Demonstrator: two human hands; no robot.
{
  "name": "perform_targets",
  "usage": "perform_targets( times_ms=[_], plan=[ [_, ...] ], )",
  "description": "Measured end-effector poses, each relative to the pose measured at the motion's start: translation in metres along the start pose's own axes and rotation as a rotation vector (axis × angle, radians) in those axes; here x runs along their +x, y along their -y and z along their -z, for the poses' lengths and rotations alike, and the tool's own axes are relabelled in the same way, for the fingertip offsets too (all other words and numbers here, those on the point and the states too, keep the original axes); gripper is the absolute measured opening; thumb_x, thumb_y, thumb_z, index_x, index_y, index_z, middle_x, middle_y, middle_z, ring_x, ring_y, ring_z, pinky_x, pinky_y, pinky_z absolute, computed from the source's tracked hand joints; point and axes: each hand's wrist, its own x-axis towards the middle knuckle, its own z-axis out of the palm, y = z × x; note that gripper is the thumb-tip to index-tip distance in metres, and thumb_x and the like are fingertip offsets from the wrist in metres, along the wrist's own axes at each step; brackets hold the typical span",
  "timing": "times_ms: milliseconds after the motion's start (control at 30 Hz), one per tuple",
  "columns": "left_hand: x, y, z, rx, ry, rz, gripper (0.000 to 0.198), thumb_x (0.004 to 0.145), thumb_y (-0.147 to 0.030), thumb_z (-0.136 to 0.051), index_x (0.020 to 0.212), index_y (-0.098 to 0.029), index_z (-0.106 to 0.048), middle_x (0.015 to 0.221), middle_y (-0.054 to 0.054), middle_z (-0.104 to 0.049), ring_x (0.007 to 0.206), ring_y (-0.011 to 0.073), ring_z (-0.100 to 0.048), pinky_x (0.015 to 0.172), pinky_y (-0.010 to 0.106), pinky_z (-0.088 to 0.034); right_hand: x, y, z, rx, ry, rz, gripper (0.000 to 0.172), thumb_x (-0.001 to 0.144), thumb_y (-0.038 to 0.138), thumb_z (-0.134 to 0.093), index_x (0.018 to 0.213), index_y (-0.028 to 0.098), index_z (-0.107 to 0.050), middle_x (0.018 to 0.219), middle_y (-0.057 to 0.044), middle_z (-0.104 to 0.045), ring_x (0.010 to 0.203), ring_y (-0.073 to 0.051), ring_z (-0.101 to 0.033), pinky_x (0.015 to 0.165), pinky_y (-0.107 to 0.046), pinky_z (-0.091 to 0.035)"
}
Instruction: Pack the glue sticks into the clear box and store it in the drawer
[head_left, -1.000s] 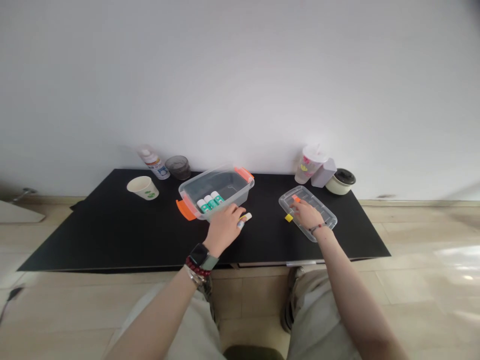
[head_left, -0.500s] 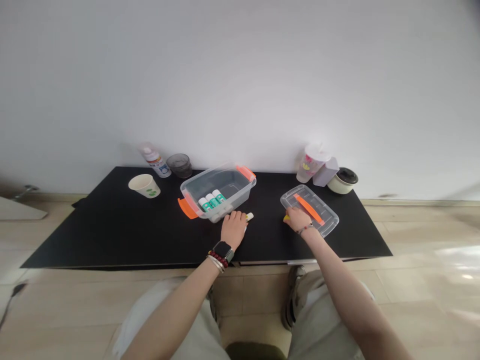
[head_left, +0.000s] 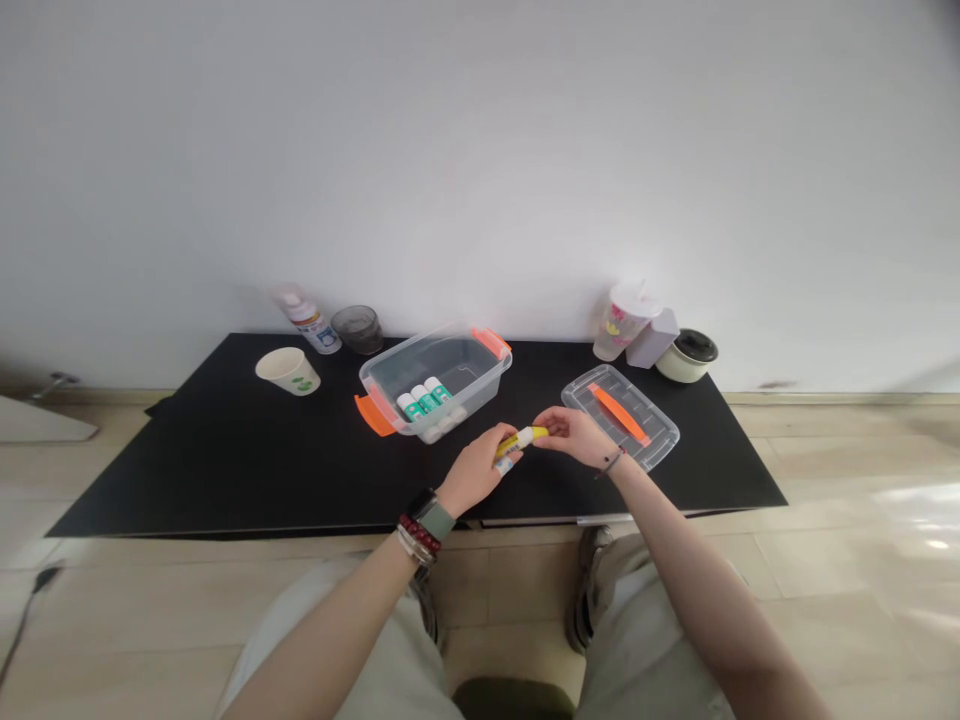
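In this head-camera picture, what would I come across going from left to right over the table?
Paper cup → dark glass → clear box → yellow tube → right hand → box lid → cream pot.

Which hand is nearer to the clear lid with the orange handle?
Right. The right hand, pinching a yellow piece, is beside the left edge of the lid; the left hand, holding a yellow tube, is farther off to the left.
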Motion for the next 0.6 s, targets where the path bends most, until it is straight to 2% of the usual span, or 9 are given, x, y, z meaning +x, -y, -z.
perform_targets(
  times_ms=[133,267,433,533,600],
  plan=[
    [-0.001,-0.002,0.008,-0.041,0.053,-0.031,0.022,0.090,-0.033,-0.055,0.110,-0.024,-0.057,0.111,0.006,-0.067,0.103,0.0229,-0.063,0.090,0.034,-0.047,-0.005,0.007,-0.002,-0.040,-0.025,0.040,0.042,0.073,0.051,-0.074,0.095,0.017,-0.067,0.082,-0.003,-0.070,0.072,-0.014,-0.064,0.071,-0.029,-0.054],
    [-0.001,-0.006,0.011,-0.128,0.122,-0.041,0.024,0.091,-0.034,-0.055,0.112,-0.023,-0.058,0.110,0.006,-0.068,0.100,0.0220,-0.064,0.089,0.033,-0.048,-0.009,0.013,-0.006,-0.104,-0.040,0.127,0.042,0.073,0.052,-0.075,0.096,0.017,-0.071,0.084,-0.003,-0.069,0.072,-0.013,-0.062,0.070,-0.028,-0.053],
    [-0.001,-0.009,0.006,-0.165,0.134,-0.037,0.034,0.097,-0.038,-0.042,0.123,-0.019,-0.053,0.101,0.008,-0.068,0.089,0.0203,-0.065,0.079,0.032,-0.049,-0.010,0.017,-0.011,-0.105,-0.103,0.108,0.040,0.077,0.052,-0.070,0.100,0.019,-0.068,0.083,-0.003,-0.068,0.069,-0.013,-0.061,0.066,-0.027,-0.052],
    [0.000,-0.010,0.004,-0.101,0.180,-0.054,0.031,0.098,-0.041,-0.039,0.106,-0.018,-0.057,0.091,0.006,-0.066,0.081,0.0194,-0.062,0.072,0.030,-0.046,-0.012,0.022,-0.012,-0.093,-0.121,0.123,0.039,0.081,0.051,-0.066,0.103,0.019,-0.064,0.083,-0.002,-0.067,0.066,-0.013,-0.059,0.063,-0.025,-0.050],
    [0.000,-0.011,0.003,-0.064,0.209,-0.059,0.031,0.098,-0.044,-0.039,0.093,-0.019,-0.056,0.085,0.004,-0.064,0.076,0.0184,-0.060,0.068,0.029,-0.044,-0.015,0.028,-0.013,-0.175,-0.100,0.156,0.033,0.087,0.050,-0.059,0.101,0.020,-0.062,0.078,-0.001,-0.064,0.064,-0.012,-0.057,0.061,-0.024,-0.048]
  ],
)
